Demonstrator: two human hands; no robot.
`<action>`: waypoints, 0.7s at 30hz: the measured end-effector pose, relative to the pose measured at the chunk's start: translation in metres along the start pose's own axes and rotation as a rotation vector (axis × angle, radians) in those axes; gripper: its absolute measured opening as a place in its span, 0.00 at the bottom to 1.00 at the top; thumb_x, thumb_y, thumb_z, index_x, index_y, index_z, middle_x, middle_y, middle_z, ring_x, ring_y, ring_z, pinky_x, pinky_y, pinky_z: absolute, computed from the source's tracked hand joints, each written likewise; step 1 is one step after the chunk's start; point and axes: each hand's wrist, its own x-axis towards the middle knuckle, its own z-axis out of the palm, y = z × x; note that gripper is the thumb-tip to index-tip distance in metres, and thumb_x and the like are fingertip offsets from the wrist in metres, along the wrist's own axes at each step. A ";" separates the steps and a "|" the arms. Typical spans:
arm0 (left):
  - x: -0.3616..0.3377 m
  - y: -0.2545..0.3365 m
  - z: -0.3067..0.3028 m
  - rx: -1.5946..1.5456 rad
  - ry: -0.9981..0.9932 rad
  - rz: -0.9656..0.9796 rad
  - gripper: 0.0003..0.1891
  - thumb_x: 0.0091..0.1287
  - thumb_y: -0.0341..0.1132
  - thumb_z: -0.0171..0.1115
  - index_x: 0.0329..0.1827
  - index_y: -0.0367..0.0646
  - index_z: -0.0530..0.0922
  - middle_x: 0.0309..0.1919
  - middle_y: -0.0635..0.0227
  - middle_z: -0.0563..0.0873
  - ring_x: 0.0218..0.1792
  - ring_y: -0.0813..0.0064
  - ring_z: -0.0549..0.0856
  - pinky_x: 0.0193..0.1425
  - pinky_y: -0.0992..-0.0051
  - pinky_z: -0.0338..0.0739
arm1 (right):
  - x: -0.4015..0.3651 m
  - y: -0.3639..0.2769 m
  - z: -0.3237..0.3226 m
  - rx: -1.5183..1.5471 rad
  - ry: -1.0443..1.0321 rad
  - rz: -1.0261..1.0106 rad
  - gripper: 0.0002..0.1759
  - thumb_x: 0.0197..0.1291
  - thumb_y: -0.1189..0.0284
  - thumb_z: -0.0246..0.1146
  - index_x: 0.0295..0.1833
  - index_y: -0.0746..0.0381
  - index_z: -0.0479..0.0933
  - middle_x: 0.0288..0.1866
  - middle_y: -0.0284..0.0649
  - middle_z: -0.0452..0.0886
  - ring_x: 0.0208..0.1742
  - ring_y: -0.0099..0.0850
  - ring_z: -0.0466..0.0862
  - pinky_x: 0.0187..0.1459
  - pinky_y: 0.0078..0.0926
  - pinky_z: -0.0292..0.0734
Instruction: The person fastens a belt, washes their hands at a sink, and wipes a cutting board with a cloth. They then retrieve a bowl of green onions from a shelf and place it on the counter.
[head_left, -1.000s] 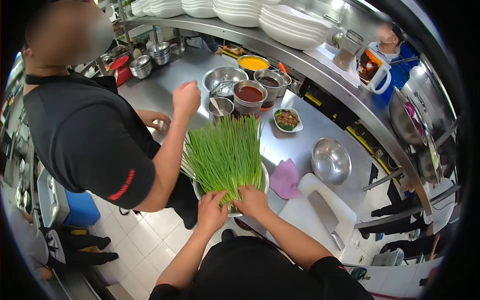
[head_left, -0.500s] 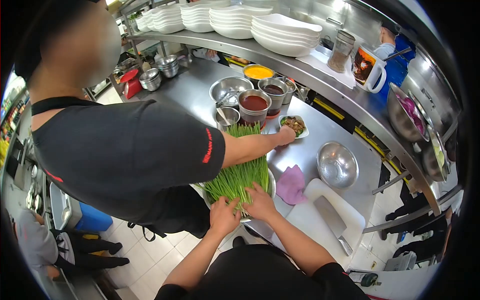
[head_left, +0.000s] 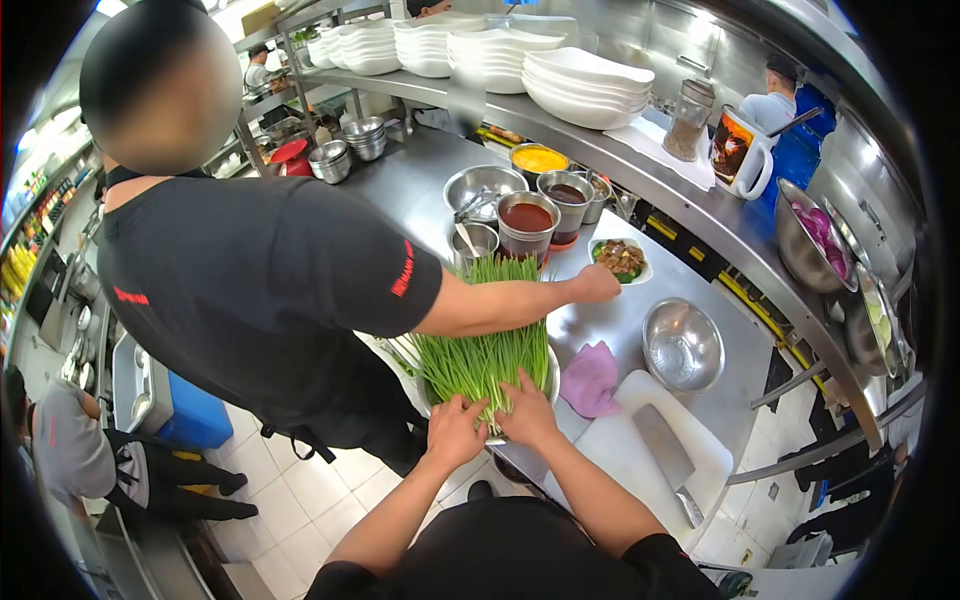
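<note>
Head view: a steel counter (head_left: 420, 190) fills the middle of the scene. On its near edge stands the steel bowl (head_left: 553, 378), which serves as the reference point here. Left of the bowl stands a co-worker in a black shirt (head_left: 260, 290), whose arm crosses above it. The co-worker's hand (head_left: 597, 285) touches a small white dish (head_left: 620, 260) beyond the bowl. Right of the bowl lies a white cutting board (head_left: 620, 440) with a cleaver (head_left: 665, 460) on it. The chives (head_left: 485, 340) lie in the bowl as one fanned bundle, with the tips pointing away and the cut ends at the near rim. A pink cloth (head_left: 590, 378) lies just beside the bowl on its right, and an empty mixing bowl (head_left: 683, 345) sits beyond that.

The left hand (head_left: 455, 432) and right hand (head_left: 527, 412) rest side by side, palms down, on the cut ends. The fingers are spread and unclenched, pressing rather than gripping. Whether the thumbs hook under the stalks is hidden.

To handle the bundle well, I would even out the cut ends against the near rim. Pressure should be light so the stalks are not bruised, and the elbows low to stay clear of the co-worker's arm.
</note>
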 end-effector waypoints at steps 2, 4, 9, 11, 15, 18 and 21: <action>-0.002 -0.001 0.002 -0.008 0.003 -0.004 0.21 0.52 0.38 0.63 0.52 0.54 0.79 0.38 0.62 0.77 0.40 0.61 0.78 0.48 0.64 0.70 | -0.001 0.001 0.000 0.016 0.005 -0.011 0.33 0.49 0.61 0.61 0.63 0.60 0.68 0.71 0.55 0.53 0.66 0.53 0.64 0.66 0.38 0.61; -0.001 -0.001 0.000 -0.012 0.011 -0.004 0.21 0.52 0.38 0.63 0.52 0.54 0.79 0.38 0.63 0.77 0.40 0.61 0.78 0.47 0.64 0.70 | 0.000 0.002 0.001 0.012 0.015 -0.030 0.33 0.49 0.61 0.61 0.63 0.60 0.68 0.71 0.55 0.54 0.66 0.53 0.64 0.65 0.38 0.61; -0.002 -0.010 0.010 -0.275 0.082 -0.028 0.17 0.54 0.34 0.61 0.49 0.48 0.79 0.37 0.61 0.78 0.39 0.59 0.78 0.47 0.63 0.72 | 0.005 0.006 -0.001 -0.064 -0.016 -0.005 0.34 0.47 0.62 0.62 0.63 0.60 0.69 0.71 0.56 0.54 0.65 0.52 0.66 0.64 0.38 0.63; -0.016 -0.010 0.009 -0.330 0.236 -0.057 0.16 0.55 0.34 0.60 0.48 0.47 0.79 0.36 0.61 0.78 0.38 0.60 0.79 0.46 0.64 0.73 | 0.007 0.009 -0.004 -0.084 -0.032 -0.036 0.35 0.46 0.63 0.63 0.64 0.59 0.68 0.71 0.57 0.53 0.65 0.52 0.66 0.63 0.38 0.64; -0.061 -0.018 -0.011 -0.449 0.484 -0.261 0.12 0.56 0.29 0.57 0.44 0.43 0.80 0.34 0.61 0.79 0.31 0.62 0.80 0.38 0.69 0.76 | 0.011 0.003 -0.018 -0.061 -0.052 -0.067 0.35 0.45 0.64 0.63 0.63 0.60 0.68 0.71 0.58 0.53 0.66 0.51 0.65 0.64 0.38 0.64; -0.116 -0.041 0.010 -0.425 0.353 -0.549 0.09 0.60 0.32 0.55 0.41 0.41 0.80 0.35 0.57 0.82 0.35 0.58 0.82 0.39 0.66 0.76 | 0.015 0.005 -0.017 -0.059 -0.018 -0.089 0.35 0.43 0.66 0.64 0.61 0.63 0.69 0.70 0.58 0.55 0.67 0.51 0.64 0.64 0.38 0.63; -0.207 -0.063 0.045 -0.348 0.140 -0.878 0.13 0.65 0.39 0.52 0.41 0.40 0.79 0.38 0.52 0.83 0.40 0.53 0.82 0.45 0.60 0.75 | 0.023 0.008 -0.013 -0.014 0.101 -0.155 0.33 0.41 0.70 0.65 0.58 0.66 0.70 0.67 0.58 0.60 0.65 0.50 0.65 0.63 0.39 0.64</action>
